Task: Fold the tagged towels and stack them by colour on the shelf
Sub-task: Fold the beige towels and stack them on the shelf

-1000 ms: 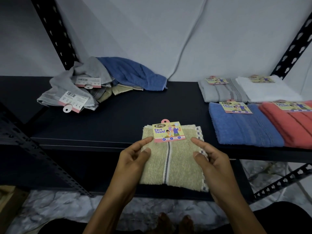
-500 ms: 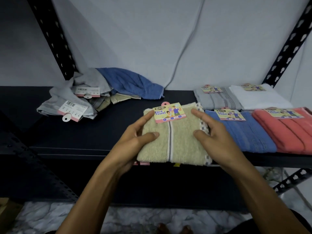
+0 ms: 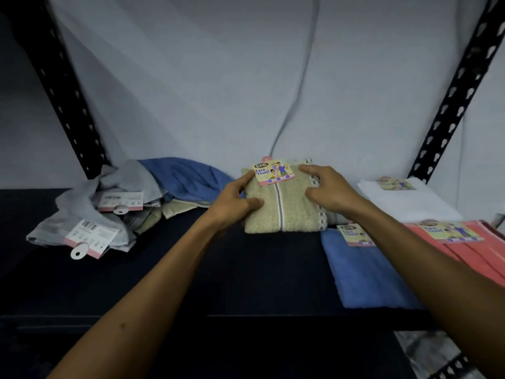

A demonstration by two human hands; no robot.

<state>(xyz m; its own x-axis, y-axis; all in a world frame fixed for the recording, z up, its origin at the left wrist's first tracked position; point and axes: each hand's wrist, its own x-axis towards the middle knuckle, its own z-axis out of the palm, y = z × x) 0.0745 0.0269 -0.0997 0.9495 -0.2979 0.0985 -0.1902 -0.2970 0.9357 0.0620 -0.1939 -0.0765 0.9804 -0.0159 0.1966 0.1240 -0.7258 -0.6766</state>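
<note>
1. The dark shelf (image 3: pixel 164 283) spreads under both forearms and reaches back to the pale wall.
2. A pile of unfolded towels (image 3: pixel 117 203), grey, blue and beige with tags showing, sits well to the left of the left hand.
3. A folded blue towel (image 3: pixel 363 280) lies below and just right of the right hand, partly under the right forearm.
4. A folded coral towel (image 3: pixel 470 253) lies further right of that hand, beside the blue one.
5. A folded white towel (image 3: pixel 404 201) rests right of the right hand, toward the wall.
6. The folded beige towel (image 3: pixel 284 206) sits between both hands at the back of the shelf, its tag (image 3: pixel 274 172) up.
7. The left hand (image 3: pixel 232 199) grips the beige towel's left edge, thumb on top.
8. The right hand (image 3: pixel 328 191) grips its right edge, fingers curled over the top.
</note>
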